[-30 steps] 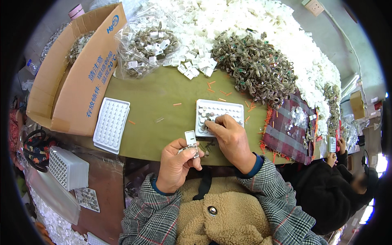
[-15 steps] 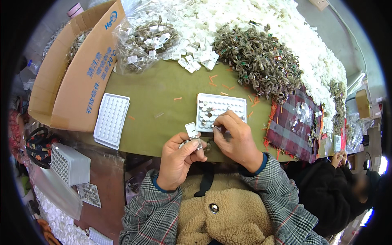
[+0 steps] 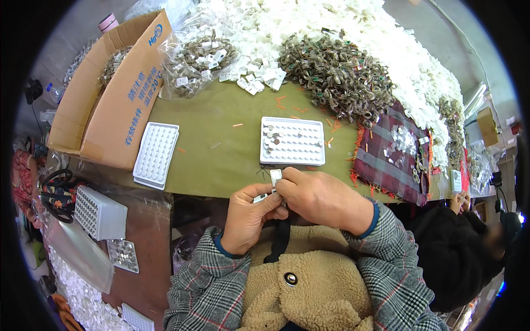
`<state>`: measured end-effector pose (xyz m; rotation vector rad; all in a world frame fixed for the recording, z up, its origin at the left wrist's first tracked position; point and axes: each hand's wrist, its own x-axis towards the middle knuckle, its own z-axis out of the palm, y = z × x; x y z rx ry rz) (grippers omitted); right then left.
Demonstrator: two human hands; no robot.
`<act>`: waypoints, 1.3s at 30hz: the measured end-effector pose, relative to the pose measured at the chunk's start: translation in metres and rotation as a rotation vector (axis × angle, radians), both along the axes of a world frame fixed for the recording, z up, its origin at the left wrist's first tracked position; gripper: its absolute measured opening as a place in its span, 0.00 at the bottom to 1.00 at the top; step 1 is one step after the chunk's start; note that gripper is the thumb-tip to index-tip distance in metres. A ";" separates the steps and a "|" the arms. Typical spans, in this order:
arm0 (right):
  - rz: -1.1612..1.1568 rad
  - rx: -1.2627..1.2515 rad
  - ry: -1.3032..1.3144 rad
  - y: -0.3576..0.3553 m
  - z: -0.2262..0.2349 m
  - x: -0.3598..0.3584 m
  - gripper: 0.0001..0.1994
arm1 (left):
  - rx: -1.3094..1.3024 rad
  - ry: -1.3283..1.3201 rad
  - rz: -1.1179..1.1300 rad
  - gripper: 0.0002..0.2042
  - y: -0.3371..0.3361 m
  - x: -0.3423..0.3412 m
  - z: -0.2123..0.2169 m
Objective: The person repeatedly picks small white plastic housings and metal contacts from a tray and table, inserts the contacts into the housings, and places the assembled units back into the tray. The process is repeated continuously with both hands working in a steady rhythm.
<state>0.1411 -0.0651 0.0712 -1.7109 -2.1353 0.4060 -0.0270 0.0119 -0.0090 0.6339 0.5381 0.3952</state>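
Green table [image 3: 221, 118] across the middle; cardboard box [image 3: 113, 102], upper left. White tray [image 3: 298, 149] just above centre, part-loaded. Left hand [image 3: 243, 218], below centre, clamped on a small white case [image 3: 275, 175]. Right hand [image 3: 328, 199] against it, fingers bunched; can't tell if they grip anything. Few grey discs [image 3: 276, 141] on the tray's left.

We look across an olive-green tabletop [image 3: 221, 118] in the middle of the room. Near us on the left lies a flat brown surface [image 3: 148, 243]. At the far right, we see a grey wall [image 3: 428, 36] with a pale cable [image 3: 457, 30], and bright light [image 3: 520, 218] at the right edge.
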 end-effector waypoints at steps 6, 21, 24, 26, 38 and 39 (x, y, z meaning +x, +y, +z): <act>0.046 -0.015 -0.043 -0.006 0.005 -0.008 0.07 | -0.014 -0.047 0.035 0.09 -0.010 -0.005 0.004; -0.167 0.217 0.512 -0.026 -0.009 -0.031 0.07 | -0.105 -0.275 0.000 0.09 -0.020 -0.022 0.012; -0.104 0.199 0.501 -0.023 -0.010 -0.025 0.07 | -0.124 -0.277 -0.004 0.08 -0.020 -0.022 0.007; -0.031 0.163 0.511 -0.021 -0.009 -0.018 0.07 | -0.143 -0.280 -0.007 0.08 -0.021 -0.020 0.003; -0.077 0.424 0.381 -0.021 -0.039 -0.030 0.15 | -0.109 -0.136 0.120 0.07 -0.015 -0.010 0.003; -0.087 0.429 0.382 -0.020 -0.042 -0.028 0.15 | -0.105 -0.118 0.122 0.07 -0.014 -0.007 0.002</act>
